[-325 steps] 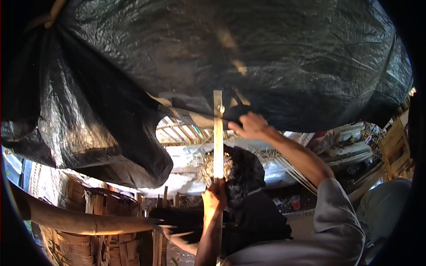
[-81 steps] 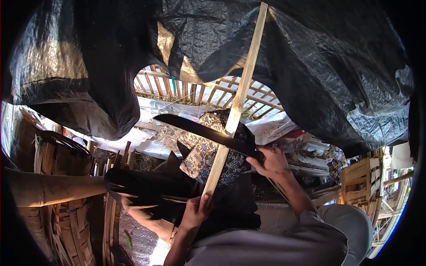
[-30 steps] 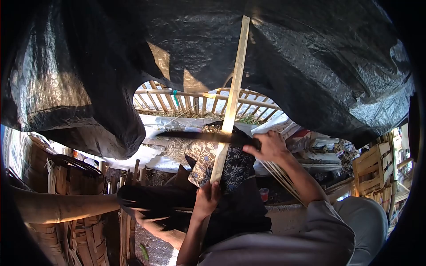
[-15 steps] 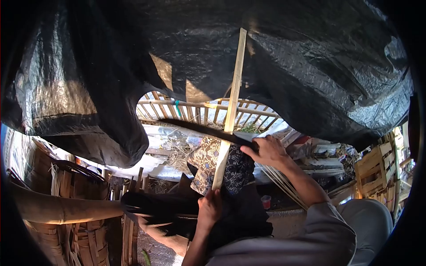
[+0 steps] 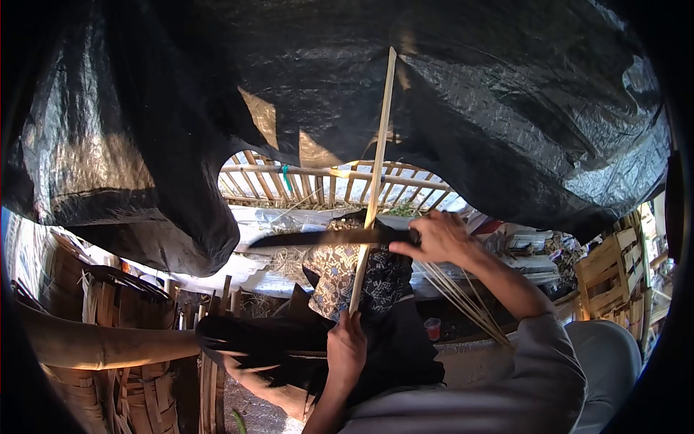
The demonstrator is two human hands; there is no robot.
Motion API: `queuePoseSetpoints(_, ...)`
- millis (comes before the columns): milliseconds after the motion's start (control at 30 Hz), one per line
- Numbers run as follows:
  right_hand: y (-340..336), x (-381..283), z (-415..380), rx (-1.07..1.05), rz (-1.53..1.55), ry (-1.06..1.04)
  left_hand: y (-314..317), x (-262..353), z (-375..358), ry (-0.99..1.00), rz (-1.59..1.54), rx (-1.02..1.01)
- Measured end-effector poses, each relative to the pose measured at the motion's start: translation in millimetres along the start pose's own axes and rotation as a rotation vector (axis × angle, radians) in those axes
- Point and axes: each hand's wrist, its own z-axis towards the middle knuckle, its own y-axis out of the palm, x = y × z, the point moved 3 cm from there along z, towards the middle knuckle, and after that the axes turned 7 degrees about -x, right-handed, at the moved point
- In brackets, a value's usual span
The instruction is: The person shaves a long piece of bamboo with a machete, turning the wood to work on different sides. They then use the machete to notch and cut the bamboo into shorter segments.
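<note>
My left hand [image 5: 347,349] is closed around the near end of a long, pale bamboo strip [image 5: 380,152], which rises away from me, slightly tilted. In my right hand [image 5: 442,239] is the dark handle of a machete [image 5: 307,238], fingers wrapped round it. Its long dark blade points left and lies across the strip, a little above my left hand. Beneath the strip, a patterned cloth [image 5: 334,269] in brown, cream and dark blue is draped over my lap.
Black plastic sheeting [image 5: 463,108] hangs overhead and in front. A bamboo fence [image 5: 332,186] stands beyond. Thin bamboo strips [image 5: 463,300] lie at right, near a small cup [image 5: 432,329]. A thick bamboo pole [image 5: 108,343] and woven baskets [image 5: 148,398] are at left.
The machete has come down toward me along the strip, its blade now nearly level. The strip has turned and shows a narrower side. My left hand has shifted slightly.
</note>
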Motion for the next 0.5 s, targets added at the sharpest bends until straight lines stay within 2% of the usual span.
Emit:
queuePoseSetpoints(100, 5, 12, 11, 0.090, 0.128, 0.100, -4, 4, 1, -0.018, -0.043, -0.004)
queuePoseSetpoints(167, 9, 12, 9, -0.060, 0.193, 0.231, -2, -2, -3, -0.021, -0.026, -0.006)
queuePoseSetpoints(233, -5, -6, -5, -0.077, 0.077, 0.125, 0, -2, 0, -0.026, -0.015, -0.011)
queuePoseSetpoints(300, -9, -8, -2, -0.318, -0.003, 0.127, -2, 0, -3, -0.016, 0.003, -0.008)
queuePoseSetpoints(367, 7, 10, 2, 0.016, 0.158, -0.015, -2, 1, -1, -0.021, -0.022, -0.009)
queuePoseSetpoints(400, 14, 11, 3, 0.085, 0.162, -0.005, -4, 2, -1, -0.020, -0.048, 0.000)
queuePoseSetpoints(500, 13, 8, -2, 0.111, 0.120, -0.006, -5, 5, -2, -0.015, -0.020, 0.003)
